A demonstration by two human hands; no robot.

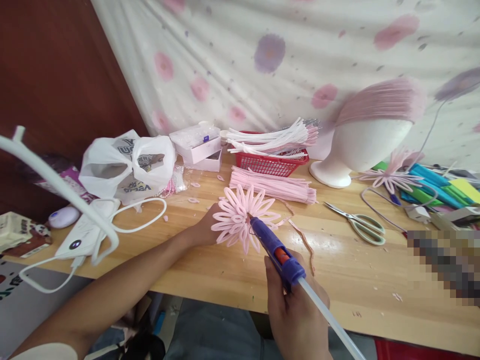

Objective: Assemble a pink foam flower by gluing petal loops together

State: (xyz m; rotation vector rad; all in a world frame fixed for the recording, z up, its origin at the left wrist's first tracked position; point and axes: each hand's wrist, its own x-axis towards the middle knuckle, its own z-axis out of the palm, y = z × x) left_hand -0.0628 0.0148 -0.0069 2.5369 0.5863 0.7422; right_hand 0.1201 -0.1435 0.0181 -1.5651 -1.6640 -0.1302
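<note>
White cloth printed with pink and purple blooms (210,45) hangs behind a pale wooden table (356,290). Over the table is a pale-pink flower of looped fuzzy stems (245,217), and gluing looks to be the step in hand: the right hand (300,310) is wrapped round a blue plastic glue gun (272,242), its nozzle at or just beside the flower's centre. That calls for a steady flower and fingers clear of the tip. Just behind the flower, the left hand (208,225) has hidden fingers, so its grip cannot be told. Glue, if any, is hard to make out. Below the flower, a translucent glue stick (330,316) runs out of view.
</note>
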